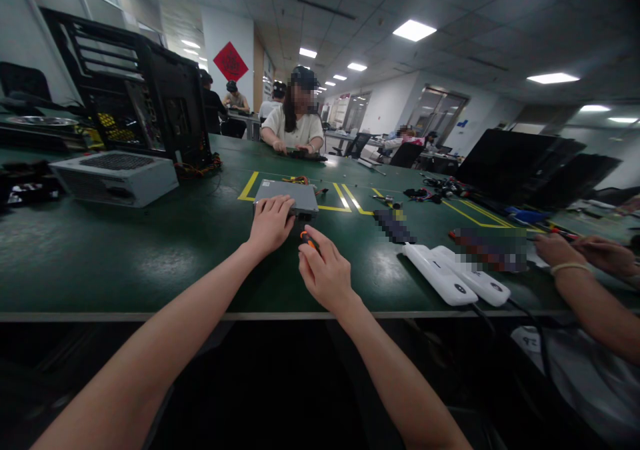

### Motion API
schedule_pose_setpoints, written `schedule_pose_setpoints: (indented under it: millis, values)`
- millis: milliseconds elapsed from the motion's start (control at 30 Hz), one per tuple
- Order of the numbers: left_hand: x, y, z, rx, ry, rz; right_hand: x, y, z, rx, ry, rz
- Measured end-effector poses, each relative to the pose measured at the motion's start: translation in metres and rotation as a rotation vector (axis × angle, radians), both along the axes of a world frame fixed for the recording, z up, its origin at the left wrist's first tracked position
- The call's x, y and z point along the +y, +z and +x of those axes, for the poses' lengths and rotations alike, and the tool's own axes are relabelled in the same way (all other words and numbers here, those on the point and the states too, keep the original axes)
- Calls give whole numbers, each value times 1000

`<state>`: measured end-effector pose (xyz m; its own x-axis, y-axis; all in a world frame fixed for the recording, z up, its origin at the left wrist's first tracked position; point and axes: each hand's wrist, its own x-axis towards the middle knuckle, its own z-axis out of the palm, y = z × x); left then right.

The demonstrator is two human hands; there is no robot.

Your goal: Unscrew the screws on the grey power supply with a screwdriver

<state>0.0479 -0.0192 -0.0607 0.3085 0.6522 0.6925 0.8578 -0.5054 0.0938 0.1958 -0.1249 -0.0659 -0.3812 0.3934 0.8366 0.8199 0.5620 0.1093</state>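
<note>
A small grey metal computer power supply (pixel 300 195) lies on the green work table, with a socket on its near face and coloured wires at its far side. My left hand (pixel 270 227) grips its near left part, fingers over the top. Just in front of its near right side, my right hand (pixel 327 270) is closed around an orange and black screwdriver (pixel 307 238). The screwdriver's tip is too small to make out, so I cannot tell whether it touches the case.
A larger power supply (pixel 117 178) and an open black computer case (pixel 145 97) stand left. White power strips (pixel 445 277), cables (pixel 435 187) and black monitors (pixel 510 160) are right. Opposite sits a person (pixel 295 120); another person's hands (pixel 565 253) work at right.
</note>
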Motion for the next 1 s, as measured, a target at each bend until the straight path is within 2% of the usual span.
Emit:
schedule_pose_setpoints:
  millis: [100,267,500,667,833,1000]
  values:
    - [0,0,0,4,1,3,0,-1,-1,-61,4,-36]
    - [-1,1,0,5,-3,6,0,-2,0,44,-61,3]
    - [0,0,0,16,4,30,-1,-1,-1,18,-31,-8]
    - [0,-1,0,15,8,30,1,-3,1,87,-53,4]
    - [1,-1,0,14,11,34,0,-2,0,20,-2,-14]
    - [0,0,0,14,2,25,2,-4,3,75,-42,4]
